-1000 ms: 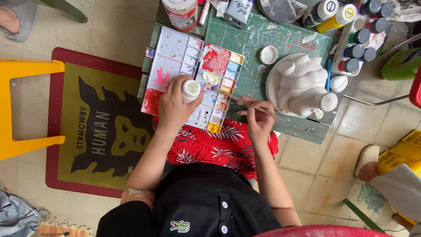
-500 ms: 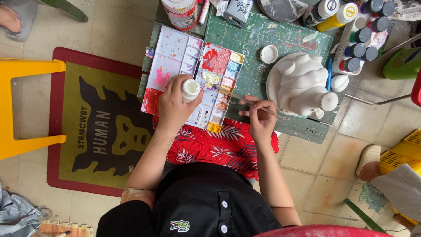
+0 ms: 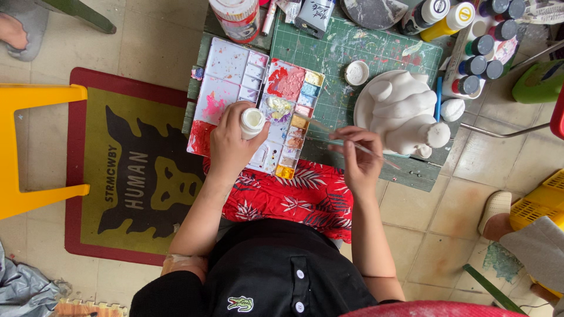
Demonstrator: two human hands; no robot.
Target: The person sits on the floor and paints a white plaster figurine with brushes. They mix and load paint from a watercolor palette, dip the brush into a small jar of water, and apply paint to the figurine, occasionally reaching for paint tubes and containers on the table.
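Head view, looking straight down at a seated person at a low table. Left hand (image 3: 230, 144) is wrapped around a small white paint bottle (image 3: 252, 121), fingers curled on its body, open mouth facing up; the bottle sits over the paint palette (image 3: 232, 70), just above the fingertips. Right hand (image 3: 359, 157) is pinched on a thin paintbrush (image 3: 329, 130), thumb and forefinger closed on the shaft, other fingers curled in. Brush tip points away to the left of that hand, ending over the palette's edge wells near the orange and yellow paint. Whether the tip touches paint, can't tell.

Palette lies directly under and ahead of the left hand, wells smeared red, pink, yellow, blue, white. Green cutting mat (image 3: 352, 53) is ahead of the right hand, spattered with paint. White plaster figure (image 3: 405, 108) stands on a plate just right of and ahead of the right hand, not touched. Small white cap (image 3: 356, 73) sits on the mat ahead of the right hand, between palette and figure. Row of dark-capped paint bottles (image 3: 479, 56) is further right, beyond the figure. Red floral cloth (image 3: 294, 196) covers the lap below both wrists. Yellow stool (image 3: 29, 149) is well off to the left of the left arm.
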